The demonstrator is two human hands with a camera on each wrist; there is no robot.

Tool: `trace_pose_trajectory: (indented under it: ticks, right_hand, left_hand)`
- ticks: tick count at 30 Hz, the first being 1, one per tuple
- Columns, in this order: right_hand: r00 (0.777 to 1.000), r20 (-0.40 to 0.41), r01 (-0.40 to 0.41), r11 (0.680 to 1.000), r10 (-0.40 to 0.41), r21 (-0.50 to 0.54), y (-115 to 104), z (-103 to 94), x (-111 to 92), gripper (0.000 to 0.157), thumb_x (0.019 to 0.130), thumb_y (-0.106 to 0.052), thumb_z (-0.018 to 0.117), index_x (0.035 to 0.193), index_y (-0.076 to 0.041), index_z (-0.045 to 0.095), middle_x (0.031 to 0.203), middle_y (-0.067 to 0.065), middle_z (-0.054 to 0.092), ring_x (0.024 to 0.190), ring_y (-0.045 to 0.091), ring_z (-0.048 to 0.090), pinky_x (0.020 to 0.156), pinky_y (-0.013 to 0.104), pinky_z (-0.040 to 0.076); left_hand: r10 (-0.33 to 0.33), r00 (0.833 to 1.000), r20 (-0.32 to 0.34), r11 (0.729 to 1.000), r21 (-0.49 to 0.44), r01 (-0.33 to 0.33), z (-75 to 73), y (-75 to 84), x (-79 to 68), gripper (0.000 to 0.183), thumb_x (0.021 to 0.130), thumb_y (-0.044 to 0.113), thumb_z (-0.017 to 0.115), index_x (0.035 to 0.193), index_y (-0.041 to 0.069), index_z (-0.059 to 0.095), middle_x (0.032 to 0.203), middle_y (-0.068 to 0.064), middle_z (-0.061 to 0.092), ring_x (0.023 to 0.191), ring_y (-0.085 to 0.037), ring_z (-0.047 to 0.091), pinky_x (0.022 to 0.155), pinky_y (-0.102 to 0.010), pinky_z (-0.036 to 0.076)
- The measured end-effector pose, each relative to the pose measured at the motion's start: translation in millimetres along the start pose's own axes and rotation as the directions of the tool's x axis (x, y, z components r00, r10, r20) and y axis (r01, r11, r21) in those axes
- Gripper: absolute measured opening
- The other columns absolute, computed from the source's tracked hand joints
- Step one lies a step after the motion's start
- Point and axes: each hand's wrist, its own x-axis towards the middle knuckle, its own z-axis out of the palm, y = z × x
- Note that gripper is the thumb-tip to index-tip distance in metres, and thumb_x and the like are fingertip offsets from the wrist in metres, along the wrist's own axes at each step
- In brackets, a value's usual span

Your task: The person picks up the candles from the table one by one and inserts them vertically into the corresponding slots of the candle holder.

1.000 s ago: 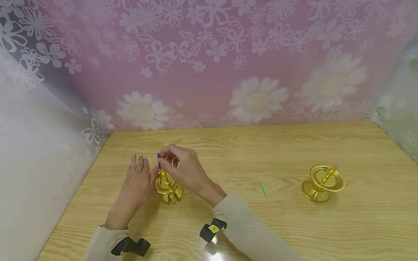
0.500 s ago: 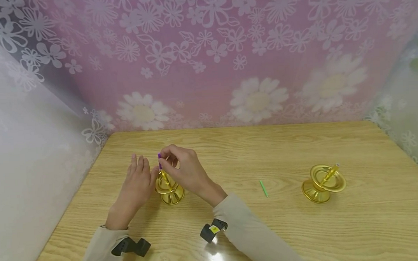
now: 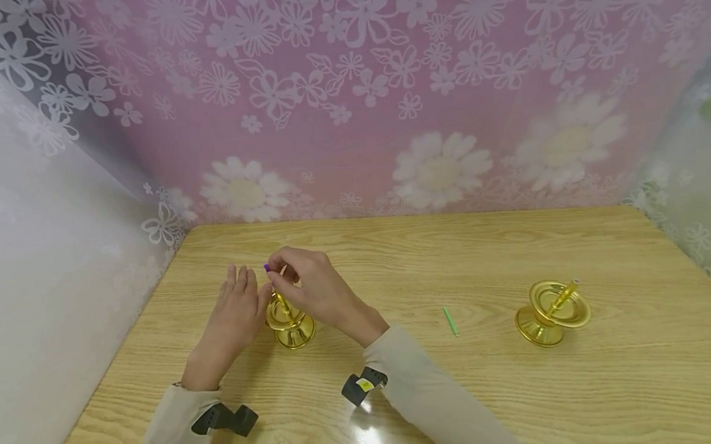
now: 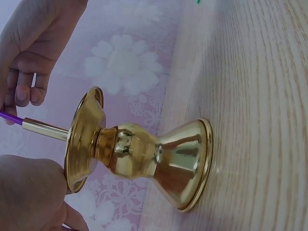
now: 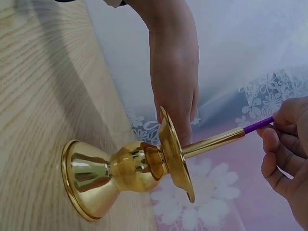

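A pink curtain (image 3: pixel 350 103) printed with white flowers hangs behind my wooden desk (image 3: pixel 452 257), with pale sheer fabric at both sides.

At the left of the desk my left hand (image 3: pixel 231 317) stands on its edge, fingers straight and together, its side resting against the dish of a gold holder (image 3: pixel 289 321). That holder stands upright on its flared base, left of the desk's middle and toward the near side. From the left wrist view its tube (image 4: pixel 45 130) juts from the dish, and a purple stick (image 3: pixel 267 268) comes out of the tube's end.

My right hand (image 3: pixel 311 290) arches over the holder from the right, thumb and fingers pinching the purple stick just past the tube's mouth; the other fingers curl loosely beside them.

Further right a thin green stick (image 3: pixel 450 321) lies flat on the bare wood, well apart from both holders. Near the right edge stands a second holder (image 3: pixel 551 313), upright, its tube leaning to the right in the head view.
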Motion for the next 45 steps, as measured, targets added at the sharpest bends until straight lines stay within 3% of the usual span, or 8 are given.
trace_pose_trajectory:
  ticks: [14,20,29,39,45]
  right_hand:
    - [0.994,0.107,0.033,0.999,-0.031,-0.012,7,-1.9,4,0.006,0.094,-0.003,0.06,0.099,-0.002,0.064,0.089,0.005,0.067,0.069,0.007,0.059,0.065,0.012,0.047]
    - [0.995,0.088,0.054,0.999,-0.054,0.0,10,-0.7,4,0.005,0.094,-0.003,0.06,0.098,-0.002,0.064,0.087,0.003,0.067,0.069,0.006,0.058,0.064,0.012,0.047]
    - [0.999,-0.002,0.046,0.997,-0.046,0.057,15,1.8,-1,0.007,0.093,-0.003,0.061,0.098,-0.001,0.064,0.087,0.004,0.066,0.067,0.005,0.057,0.062,0.014,0.048]
    - [0.996,0.015,0.086,0.996,-0.087,0.034,16,2.7,0,0.007,0.093,-0.003,0.061,0.098,-0.002,0.065,0.09,0.004,0.067,0.069,0.005,0.057,0.064,0.014,0.048]
    - [0.998,0.006,0.057,0.997,-0.057,0.047,16,3.4,-1,0.007,0.094,-0.004,0.061,0.098,-0.001,0.065,0.089,0.004,0.067,0.068,0.005,0.056,0.062,0.013,0.047]
  left_hand:
    - [0.002,1.0,-0.021,1.0,0.009,-0.001,2.8,1.7,-2.3,0.061,0.108,0.027,0.026,0.137,-0.026,0.025,0.143,-0.043,0.026,0.136,-0.056,0.018,0.11,-0.06,0.02]
    - [0.023,0.999,-0.037,0.999,0.023,-0.023,2.3,2.3,-2.1,0.058,0.107,0.024,0.03,0.136,-0.026,0.028,0.141,-0.044,0.029,0.136,-0.057,0.018,0.11,-0.06,0.02]
    - [0.047,0.997,-0.066,0.999,0.028,-0.045,-0.1,2.4,0.0,0.058,0.107,0.025,0.03,0.135,-0.027,0.029,0.14,-0.045,0.029,0.135,-0.057,0.02,0.109,-0.062,0.022]
    - [0.026,0.998,-0.055,0.999,0.027,-0.024,-0.3,2.5,-0.6,0.058,0.107,0.025,0.029,0.136,-0.026,0.029,0.142,-0.044,0.028,0.136,-0.056,0.019,0.109,-0.061,0.022]
    - [0.028,0.998,-0.051,0.999,0.027,-0.027,-0.4,1.8,-0.6,0.059,0.108,0.026,0.029,0.137,-0.025,0.028,0.142,-0.043,0.028,0.136,-0.056,0.018,0.11,-0.061,0.021]
